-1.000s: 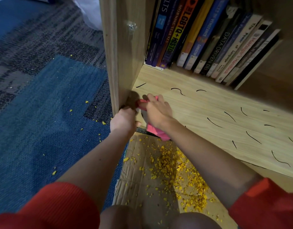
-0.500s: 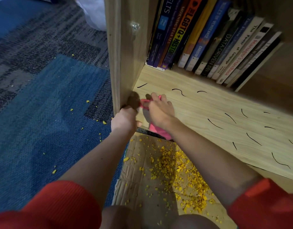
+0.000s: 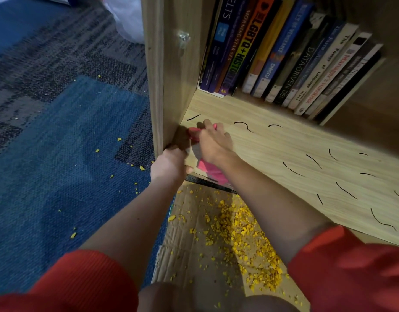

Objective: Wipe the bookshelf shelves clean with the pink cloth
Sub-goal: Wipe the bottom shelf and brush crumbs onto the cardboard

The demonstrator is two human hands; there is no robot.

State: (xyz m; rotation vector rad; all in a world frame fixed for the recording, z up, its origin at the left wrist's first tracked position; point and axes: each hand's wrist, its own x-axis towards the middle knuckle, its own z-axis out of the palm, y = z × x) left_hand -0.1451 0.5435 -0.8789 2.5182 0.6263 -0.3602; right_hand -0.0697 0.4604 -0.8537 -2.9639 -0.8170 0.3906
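The pink cloth [image 3: 208, 168] sits bunched in the shelf's [image 3: 284, 149] near left corner, its tail hanging over the near edge. The right hand [image 3: 213, 143] grips it with bent fingers. Just left, the left hand [image 3: 169, 164] curls round the foot of the side panel [image 3: 171, 75].

Books [image 3: 284, 61] lean in a row. Cardboard [image 3: 189, 255] lies on the blue-grey carpet [image 3: 59, 154], strewn with yellow crumbs [image 3: 245, 233]; a few crumbs dot the carpet too.
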